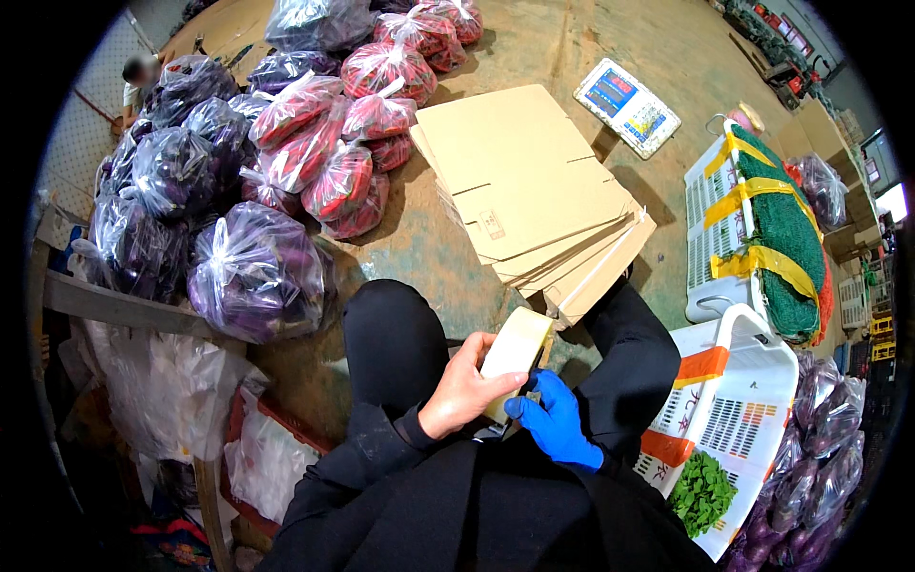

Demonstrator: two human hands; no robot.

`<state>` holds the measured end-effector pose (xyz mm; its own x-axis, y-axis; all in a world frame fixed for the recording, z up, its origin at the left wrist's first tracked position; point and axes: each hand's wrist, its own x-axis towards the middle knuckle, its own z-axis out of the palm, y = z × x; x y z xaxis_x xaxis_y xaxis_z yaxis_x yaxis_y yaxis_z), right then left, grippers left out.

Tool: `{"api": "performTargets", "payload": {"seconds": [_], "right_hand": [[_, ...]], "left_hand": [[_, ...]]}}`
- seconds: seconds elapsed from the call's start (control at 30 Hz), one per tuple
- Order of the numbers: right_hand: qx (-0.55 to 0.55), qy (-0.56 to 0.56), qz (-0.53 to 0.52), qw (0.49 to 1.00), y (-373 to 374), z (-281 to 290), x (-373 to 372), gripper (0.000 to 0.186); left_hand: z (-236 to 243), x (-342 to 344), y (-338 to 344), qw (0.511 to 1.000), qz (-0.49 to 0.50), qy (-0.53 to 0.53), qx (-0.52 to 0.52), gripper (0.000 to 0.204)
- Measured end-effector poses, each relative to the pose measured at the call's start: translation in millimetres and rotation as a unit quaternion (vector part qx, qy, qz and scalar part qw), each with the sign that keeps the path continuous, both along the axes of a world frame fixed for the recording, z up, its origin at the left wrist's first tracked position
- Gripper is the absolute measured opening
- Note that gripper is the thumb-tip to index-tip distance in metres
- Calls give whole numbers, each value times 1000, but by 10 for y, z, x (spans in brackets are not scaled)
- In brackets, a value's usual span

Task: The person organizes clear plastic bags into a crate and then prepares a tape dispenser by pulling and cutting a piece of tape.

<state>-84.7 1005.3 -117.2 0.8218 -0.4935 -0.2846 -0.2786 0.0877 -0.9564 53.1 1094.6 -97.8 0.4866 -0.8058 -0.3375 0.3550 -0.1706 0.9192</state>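
Hands meet over the lap in the head view — the bare left hand (464, 389) wraps around a roll of tape (515, 355), and the gloved right hand (556, 420) pinches at its lower edge. A steady roll would probably help the fingertips find the tape's end. Flat cardboard boxes (529, 186) lie just ahead, a white crate (739, 400) crowds the right — open floor (543, 48) lies beyond the boxes.
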Motion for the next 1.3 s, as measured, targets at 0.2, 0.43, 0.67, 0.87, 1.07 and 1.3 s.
{"api": "performTargets", "payload": {"seconds": [0.2, 0.43, 0.67, 0.87, 1.07, 1.3], "right_hand": [[-169, -80, 28, 982, -16, 75, 71, 25], [-146, -71, 43, 986, 2, 30, 42, 26], [-161, -82, 59, 982, 23, -33, 22, 32], [-194, -80, 68, 975, -12, 59, 20, 30], [-280, -71, 62, 955, -396, 187, -57, 21], [-161, -125, 142, 969, -1005, 445, 301, 57]], "left_hand": [[-25, -42, 39, 999, 21, -10, -43, 52], [-63, -71, 73, 998, 29, -19, -43, 50], [-94, -88, 95, 999, 37, -1, -34, 46], [-87, -57, 111, 993, 41, 83, -77, 42], [-100, 35, 142, 982, 44, 162, -82, 41], [13, 110, 113, 966, -74, 241, -63, 34]]}}
